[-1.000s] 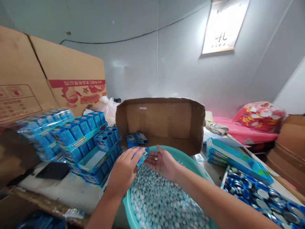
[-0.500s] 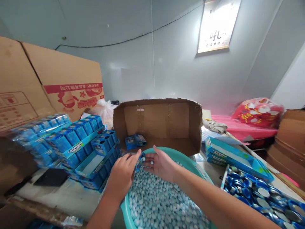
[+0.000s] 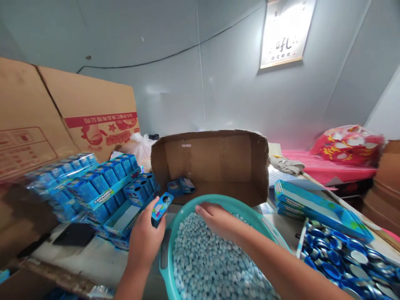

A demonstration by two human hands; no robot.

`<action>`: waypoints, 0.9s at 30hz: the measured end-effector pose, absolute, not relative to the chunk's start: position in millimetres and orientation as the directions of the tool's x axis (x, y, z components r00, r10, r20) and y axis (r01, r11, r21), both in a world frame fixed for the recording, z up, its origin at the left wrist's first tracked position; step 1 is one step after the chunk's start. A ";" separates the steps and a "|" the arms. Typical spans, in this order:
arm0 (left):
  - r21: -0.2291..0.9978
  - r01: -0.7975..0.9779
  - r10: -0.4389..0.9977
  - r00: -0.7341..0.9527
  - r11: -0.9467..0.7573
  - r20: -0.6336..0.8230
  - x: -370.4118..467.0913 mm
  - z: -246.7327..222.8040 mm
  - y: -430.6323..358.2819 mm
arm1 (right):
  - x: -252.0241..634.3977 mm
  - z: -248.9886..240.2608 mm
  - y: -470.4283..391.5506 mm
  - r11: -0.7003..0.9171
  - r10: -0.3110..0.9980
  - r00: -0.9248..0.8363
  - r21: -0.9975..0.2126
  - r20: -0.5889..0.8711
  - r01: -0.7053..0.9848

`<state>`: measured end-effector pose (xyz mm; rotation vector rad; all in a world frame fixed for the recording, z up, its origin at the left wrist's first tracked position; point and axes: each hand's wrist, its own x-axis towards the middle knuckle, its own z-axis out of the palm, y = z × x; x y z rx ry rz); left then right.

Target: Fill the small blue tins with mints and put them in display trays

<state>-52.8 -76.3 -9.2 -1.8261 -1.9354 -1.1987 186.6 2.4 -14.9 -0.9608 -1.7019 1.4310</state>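
A small blue printed carton [image 3: 162,206] with a round hole in its top end is gripped between the thumb and fingers of my left hand [image 3: 145,231], left of the basin. My right hand [image 3: 217,221] is over the far side of a turquoise basin [image 3: 170,266], low above the pale blue and white candies [image 3: 212,262] that fill it. Its thumb points left; the other fingers are mostly hidden behind the hand, so whether they hold candies cannot be seen.
Display trays of blue cartons [image 3: 103,187] are stacked at the left. Behind the basin lies an open cardboard box [image 3: 215,162] with a few cartons inside. At the right are flattened-looking blue trays [image 3: 321,208] and a container of blue-rimmed round lids [image 3: 340,258].
My left hand has moved left, away from my right hand, carrying the carton out beside the basin. My right hand, whose fingers were spread with candies on them, has turned down toward the candies.
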 end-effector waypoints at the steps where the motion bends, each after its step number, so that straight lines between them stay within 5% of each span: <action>1: 0.471 0.880 0.724 -0.291 -0.054 0.625 -57.5 -10.5 -78.2 | 188.8 -15.9 1.4 0.179 0.864 -0.498 -0.969 0.073 0.168; 4: 0.617 0.785 0.747 -0.435 0.042 0.503 -70.7 -16.6 -81.8 | 192.8 -15.8 -2.8 0.298 0.834 -0.546 -0.899 0.081 0.321; 9: 0.699 0.712 0.870 -0.388 0.073 0.305 -86.0 -36.1 -76.4 | 193.8 -15.1 -7.6 0.317 0.771 -0.634 -0.901 0.063 0.297; 15: 0.513 0.849 0.650 -0.318 -0.128 0.690 -61.7 -25.3 -111.6 | 194.8 -12.0 -7.2 0.420 0.747 -0.665 -0.783 0.011 0.459; 17: 0.459 0.861 0.674 -0.208 -0.217 0.709 -34.3 -16.5 -134.1 | 197.2 -10.1 -6.2 0.472 0.733 -0.680 -0.705 -0.019 0.529; 20: 0.441 0.829 0.914 0.188 -0.344 0.359 12.8 -9.2 -154.8 | 203.0 -9.5 -2.8 0.509 0.694 -0.715 -0.641 -0.090 0.575; 22: 0.416 0.831 0.928 0.355 -0.370 0.115 37.4 -7.3 -155.5 | 207.5 -10.9 1.1 0.501 0.689 -0.713 -0.624 -0.130 0.599; 27: 0.305 0.905 0.932 0.344 -0.296 -0.117 62.4 2.9 -138.3 | 216.4 -17.2 13.4 0.460 0.778 -0.618 -0.568 -0.111 0.682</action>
